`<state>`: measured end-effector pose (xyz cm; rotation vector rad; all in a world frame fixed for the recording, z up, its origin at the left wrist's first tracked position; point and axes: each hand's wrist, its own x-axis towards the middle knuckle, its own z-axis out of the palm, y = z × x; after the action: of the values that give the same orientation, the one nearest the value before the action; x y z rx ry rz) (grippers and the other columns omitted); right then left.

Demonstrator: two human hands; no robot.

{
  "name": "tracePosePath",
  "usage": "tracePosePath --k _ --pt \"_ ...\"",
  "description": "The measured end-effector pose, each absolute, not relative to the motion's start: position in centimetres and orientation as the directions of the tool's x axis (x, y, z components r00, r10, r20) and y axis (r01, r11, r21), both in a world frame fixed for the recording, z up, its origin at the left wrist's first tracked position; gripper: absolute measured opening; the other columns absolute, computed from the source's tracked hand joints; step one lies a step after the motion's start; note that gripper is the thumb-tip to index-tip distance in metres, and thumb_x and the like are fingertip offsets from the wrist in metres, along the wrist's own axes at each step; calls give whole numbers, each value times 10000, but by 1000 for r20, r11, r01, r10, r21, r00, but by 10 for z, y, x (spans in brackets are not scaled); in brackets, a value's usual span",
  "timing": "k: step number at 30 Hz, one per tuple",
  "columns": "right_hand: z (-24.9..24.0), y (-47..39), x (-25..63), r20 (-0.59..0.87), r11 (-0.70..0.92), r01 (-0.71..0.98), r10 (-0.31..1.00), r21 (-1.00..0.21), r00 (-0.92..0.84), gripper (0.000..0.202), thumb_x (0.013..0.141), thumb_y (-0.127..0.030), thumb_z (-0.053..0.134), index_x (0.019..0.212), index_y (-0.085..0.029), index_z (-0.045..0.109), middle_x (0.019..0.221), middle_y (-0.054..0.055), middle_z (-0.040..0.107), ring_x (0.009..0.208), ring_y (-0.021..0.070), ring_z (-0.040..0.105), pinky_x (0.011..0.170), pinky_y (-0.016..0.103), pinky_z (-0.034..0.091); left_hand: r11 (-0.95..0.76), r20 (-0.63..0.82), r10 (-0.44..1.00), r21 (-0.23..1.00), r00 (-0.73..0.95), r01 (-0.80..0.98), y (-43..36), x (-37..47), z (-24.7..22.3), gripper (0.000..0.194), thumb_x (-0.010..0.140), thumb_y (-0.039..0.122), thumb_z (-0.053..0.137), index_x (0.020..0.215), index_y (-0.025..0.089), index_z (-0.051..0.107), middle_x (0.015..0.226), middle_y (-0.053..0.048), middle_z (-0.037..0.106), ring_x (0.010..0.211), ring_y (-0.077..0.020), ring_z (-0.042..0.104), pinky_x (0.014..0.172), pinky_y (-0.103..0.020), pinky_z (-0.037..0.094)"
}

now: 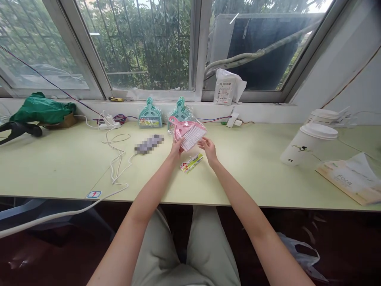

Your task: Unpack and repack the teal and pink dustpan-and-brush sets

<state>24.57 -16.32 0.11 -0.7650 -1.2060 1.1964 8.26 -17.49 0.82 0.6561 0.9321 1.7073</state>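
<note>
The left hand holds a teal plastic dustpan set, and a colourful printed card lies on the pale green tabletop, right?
Not quite: the head view shows the plastic dustpan set in the left hand is pink, not teal. The colourful printed card does lie on the pale green tabletop.

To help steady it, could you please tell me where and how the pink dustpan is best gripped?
Probably by the handle, from the far, left side: this narrow part juts that way from the pink dustpan, clear of the left hand at the near left and the right hand by the bristles.
</note>
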Motion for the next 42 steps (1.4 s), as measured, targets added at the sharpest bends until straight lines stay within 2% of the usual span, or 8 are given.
tracePosePath --k 6,11,15,19,25,29,36,42 --pt "-1 -152 259 74 86 -299 996 -950 51 347 706 -393 761 924 -176 600 781 -19 615 712 101 620 780 252 552 -165 90 981 854 -173 -493 -184 92 12 633 732 278 791 1301 304 516 1285 -47 629 1090 -230 640 854 -342 561" --pt "-2 -149 257 58 83 -421 996 -903 71 368 690 -359 794 897 -220 524 788 -25 615 756 109 649 862 292 569 -195 162 981 854 -110 -482 -185 96 12 687 749 285 776 1360 334 465 1335 -28 592 1149 -223 604 865 -328 561" --pt "1 -152 255 142 116 -473 990 -873 -19 295 697 -327 782 872 -178 598 876 8 643 852 115 655 950 307 539 -175 144 984 863 -102 -474 -184 96 12 683 763 321 763 1375 324 460 1318 -37 600 1143 -230 603 883 -331 543" --pt "2 -153 258 157 144 -468 988 -872 13 267 689 -296 781 851 -158 619 860 16 645 832 135 656 919 355 568 -163 165 986 876 -35 -453 -183 83 18 479 851 429 646 1305 303 557 1283 -44 627 1198 -252 575 938 -363 503" --pt "6 -154 262 135 166 -324 984 -931 115 156 702 -218 739 802 -169 629 783 -8 594 762 131 629 740 319 629 -177 121 979 896 -162 -406 -170 58 13 264 825 359 678 1007 168 702 1042 -86 715 1006 -206 651 915 -315 486" --pt "11 -158 262 97 128 -310 989 -942 116 84 748 -179 672 795 -176 602 789 -4 628 728 121 639 649 263 621 -200 129 974 879 -187 -433 -166 56 7 323 748 386 763 975 163 707 934 -60 728 814 -147 666 800 -264 510" --pt "23 -164 266 78 88 -186 995 -979 61 69 775 -132 632 814 -178 600 726 -18 683 592 102 649 522 192 540 -262 83 920 857 -384 -443 -166 40 7 435 580 423 867 892 167 706 990 -78 732 855 -162 685 805 -276 509" --pt "32 -168 271 -8 -5 -238 1000 -971 12 87 812 -83 596 808 -169 587 659 -10 680 550 102 645 532 194 541 -337 101 878 825 -468 -454 -167 28 10 307 651 322 844 856 144 700 958 -80 736 805 -138 692 825 -268 525"
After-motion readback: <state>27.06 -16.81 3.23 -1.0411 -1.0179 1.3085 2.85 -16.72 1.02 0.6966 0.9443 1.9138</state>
